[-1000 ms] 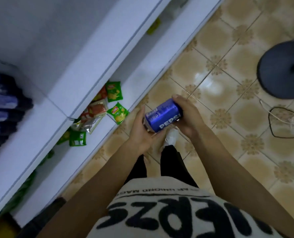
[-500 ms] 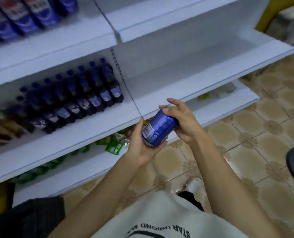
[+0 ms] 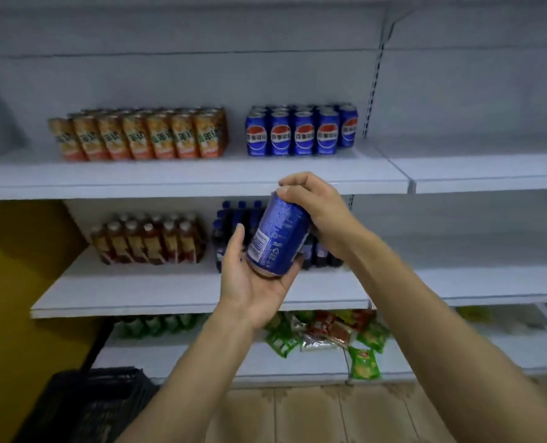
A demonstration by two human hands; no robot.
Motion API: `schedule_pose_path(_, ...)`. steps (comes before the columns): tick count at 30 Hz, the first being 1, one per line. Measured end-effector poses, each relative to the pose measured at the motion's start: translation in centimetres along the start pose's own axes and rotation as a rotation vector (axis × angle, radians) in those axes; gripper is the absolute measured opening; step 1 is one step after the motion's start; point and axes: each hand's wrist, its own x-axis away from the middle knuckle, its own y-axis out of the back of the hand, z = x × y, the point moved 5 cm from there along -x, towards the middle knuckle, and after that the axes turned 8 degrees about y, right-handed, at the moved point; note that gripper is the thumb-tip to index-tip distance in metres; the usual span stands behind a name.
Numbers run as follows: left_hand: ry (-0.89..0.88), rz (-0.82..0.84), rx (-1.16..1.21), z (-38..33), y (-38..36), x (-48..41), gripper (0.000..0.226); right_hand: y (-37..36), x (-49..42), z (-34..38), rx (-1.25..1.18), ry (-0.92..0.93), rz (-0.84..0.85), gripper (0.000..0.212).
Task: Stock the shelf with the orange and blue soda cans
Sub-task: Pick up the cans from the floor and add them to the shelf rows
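Head view: white shelving unit (image 3: 457, 91) fills the frame, with a yellow wall (image 3: 16, 282) at left and tiled floor (image 3: 329, 414) below. Black basket (image 3: 83, 407) sits low left, blurred. On the upper shelf (image 3: 137, 183) a block of orange cans (image 3: 137, 137) stands upright at left. A block of shelved blue cans (image 3: 301, 134) stands upright just to its right, with a small gap between them. The middle shelf (image 3: 169, 295) carries brown-drink bottles (image 3: 150, 241) at left and dark bottles with blue caps (image 3: 233, 219) beside them, partly hidden behind the hands. Green and red snack packets (image 3: 329, 334) lie loose on the bottom shelf. Left hand (image 3: 253, 282) is palm up and cups the base of the held blue can (image 3: 278, 238), thumb up along its side. Right hand (image 3: 317, 206) grips the can's top end, fingers curled over the rim. The can is tilted, in mid-air in front of the middle shelf and below the upper shelf's edge.
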Motion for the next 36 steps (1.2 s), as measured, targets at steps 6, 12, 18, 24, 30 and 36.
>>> schedule_pose_path(6,0.006,0.101,-0.135,-3.7,-1.5,-0.7,0.075,-2.5,-4.7,6.2,0.106,0.170,0.142,0.017)
schedule_pose_path(12,0.116,0.185,-0.174,-3.7,-4.4,-3.0,0.060,-1.5,-7.3,8.1,0.082,0.136,0.390,0.016)
schedule_pose_path(18,-0.237,0.070,-0.246,-4.6,-8.2,-7.0,0.050,4.6,-9.4,5.8,-0.053,0.107,0.039,0.038)
schedule_pose_path(24,-0.737,-0.148,-0.428,-4.3,-11.8,-8.7,0.032,8.4,-9.5,3.3,-0.490,-0.070,-0.203,0.045)
schedule_pose_path(30,-0.401,0.045,-0.311,-0.5,-14.4,-10.6,0.057,11.7,-10.6,4.2,-0.459,-0.033,-0.153,0.018)
schedule_pose_path(36,-0.004,0.176,0.055,0.6,-15.0,-12.6,0.060,12.4,-11.4,5.1,-0.328,0.043,-0.049,0.017)
